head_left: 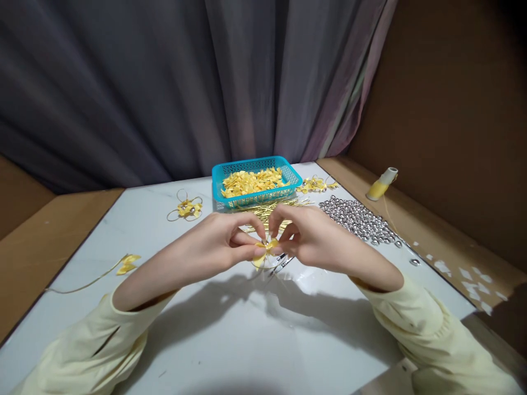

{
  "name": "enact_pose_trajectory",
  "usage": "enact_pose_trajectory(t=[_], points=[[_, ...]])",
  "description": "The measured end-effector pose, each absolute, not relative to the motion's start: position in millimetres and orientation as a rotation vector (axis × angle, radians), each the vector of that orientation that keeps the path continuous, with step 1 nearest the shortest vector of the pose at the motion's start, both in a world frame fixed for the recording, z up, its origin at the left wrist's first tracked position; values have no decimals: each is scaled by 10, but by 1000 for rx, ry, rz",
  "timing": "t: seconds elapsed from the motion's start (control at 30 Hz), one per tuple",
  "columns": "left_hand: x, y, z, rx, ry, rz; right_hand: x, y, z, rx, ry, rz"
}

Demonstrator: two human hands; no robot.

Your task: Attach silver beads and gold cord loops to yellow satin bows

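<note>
Between my two hands is a yellow ribbon bow (268, 247), with a thin loop of gold wire or cord hanging below it. My left hand (230, 238) pinches its left side between thumb and index finger. On the other side, my right hand (302, 230) closes thumb and fingertips on the bow's right part. A small shiny piece shows at the bow's top, partly covered by fingers. Just beneath the right fingers lies a dark slim metal tool (283, 263), perhaps tweezers or small scissors, partly hidden.
A blue basket (216, 189) holds many yellow ribbon bows. Before it lie gold wire pieces (263, 211). Silver beads (358, 219) are heaped at right, near a yellow thread spool (381, 185). Finished-looking bow clusters (189, 208) and a single corded bow (128, 264) lie left.
</note>
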State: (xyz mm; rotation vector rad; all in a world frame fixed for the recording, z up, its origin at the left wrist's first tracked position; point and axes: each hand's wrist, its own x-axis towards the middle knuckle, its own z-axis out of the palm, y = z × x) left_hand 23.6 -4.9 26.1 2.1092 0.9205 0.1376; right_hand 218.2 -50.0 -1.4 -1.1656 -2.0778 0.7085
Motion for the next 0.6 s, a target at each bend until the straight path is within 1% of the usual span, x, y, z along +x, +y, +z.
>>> enact_pose_trajectory(t=[0.1, 0.2, 0.6], points=[[233, -60, 257, 2099, 904, 124, 2218, -467, 9, -1157, -2129, 783], [235, -68, 257, 2099, 884, 111, 2226, -460, 31, -1111, -2221, 776], [271, -63, 269, 2168, 901, 65, 2086, -643, -18, -1207, -2308, 391]])
